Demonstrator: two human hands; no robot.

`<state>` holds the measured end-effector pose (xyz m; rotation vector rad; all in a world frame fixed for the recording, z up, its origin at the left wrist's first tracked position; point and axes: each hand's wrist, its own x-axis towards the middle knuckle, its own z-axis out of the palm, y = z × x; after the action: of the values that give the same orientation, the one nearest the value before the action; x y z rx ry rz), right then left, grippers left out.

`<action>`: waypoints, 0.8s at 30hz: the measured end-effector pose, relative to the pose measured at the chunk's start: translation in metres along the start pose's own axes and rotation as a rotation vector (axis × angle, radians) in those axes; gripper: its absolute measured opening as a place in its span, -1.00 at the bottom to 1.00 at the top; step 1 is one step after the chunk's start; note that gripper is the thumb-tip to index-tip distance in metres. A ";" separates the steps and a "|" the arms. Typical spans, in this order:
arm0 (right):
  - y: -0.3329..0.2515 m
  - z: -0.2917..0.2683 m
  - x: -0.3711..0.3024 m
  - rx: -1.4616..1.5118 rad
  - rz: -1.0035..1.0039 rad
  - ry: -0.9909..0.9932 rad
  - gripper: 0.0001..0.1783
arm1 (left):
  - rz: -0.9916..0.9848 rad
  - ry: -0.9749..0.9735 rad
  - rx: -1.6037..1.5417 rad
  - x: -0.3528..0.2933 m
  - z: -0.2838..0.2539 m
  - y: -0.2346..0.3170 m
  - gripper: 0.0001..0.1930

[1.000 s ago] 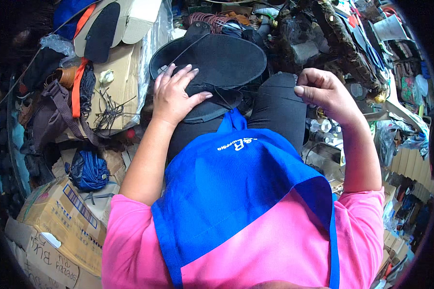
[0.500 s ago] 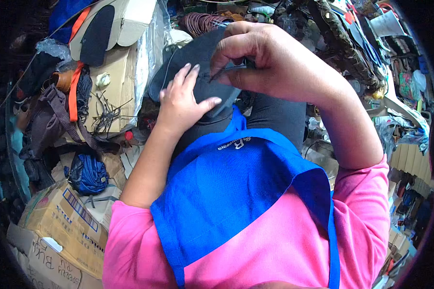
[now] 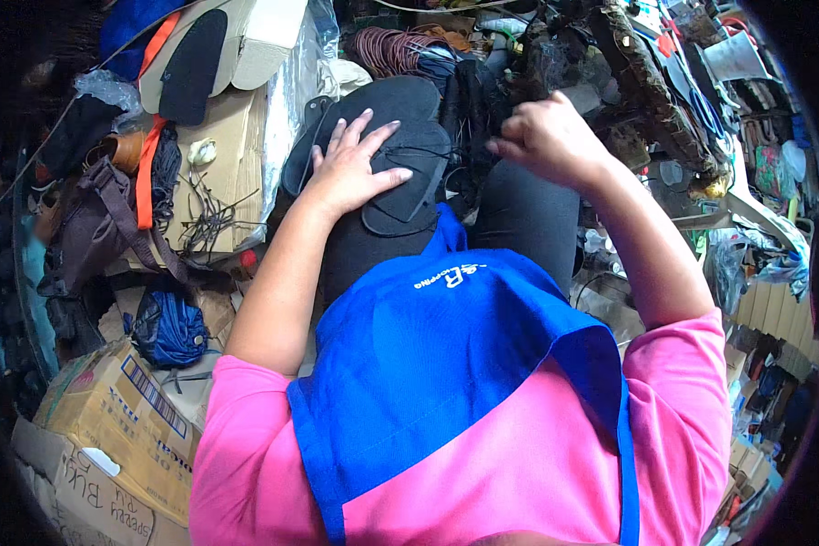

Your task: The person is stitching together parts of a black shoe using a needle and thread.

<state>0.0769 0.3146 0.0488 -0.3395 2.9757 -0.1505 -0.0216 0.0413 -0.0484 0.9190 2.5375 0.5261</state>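
Observation:
Stacked on my left thigh are black, flat, sole-shaped pieces (image 3: pixel 400 205), one overlapping another. My left hand (image 3: pixel 350 168) lies on them, fingers spread and palm down, holding nothing. A thin black thread (image 3: pixel 419 150) crosses the top piece and runs toward the right; against the dark background I cannot follow its far end. Over my right knee, my right hand (image 3: pixel 548 141) is raised and curled closed, apart from the pieces. Whatever its fingers grip is hidden or too thin to make out.
Left of me are cardboard sheets (image 3: pixel 218 136) with another black sole shape (image 3: pixel 194 68), tangled black cords (image 3: pixel 209 214), a dark strap bag (image 3: pixel 105 218), a blue pouch (image 3: pixel 168 328) and a cardboard box (image 3: pixel 123 414). Beyond my knees lies a reddish-brown cord coil (image 3: pixel 391 50).
My right hand has moved away from the black pieces, to the right and slightly nearer, going from a pinch to a closed fist. My left hand stays on the pieces, fingers spread.

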 end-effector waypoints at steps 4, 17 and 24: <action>0.001 -0.021 -0.056 0.030 -0.023 0.033 -0.67 | -0.056 -0.075 -0.021 0.000 -0.005 -0.002 -0.21; 0.035 0.033 -0.143 1.121 0.876 0.086 -0.61 | 0.024 0.118 -0.077 -0.006 0.003 0.002 -0.10; -0.029 0.052 0.006 0.776 0.103 0.296 -0.66 | 0.032 0.196 -0.085 -0.011 0.006 0.017 -0.07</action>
<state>0.0855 0.2803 0.0001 -0.0630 2.8913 -1.3833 -0.0025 0.0476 -0.0430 0.9188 2.6525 0.7621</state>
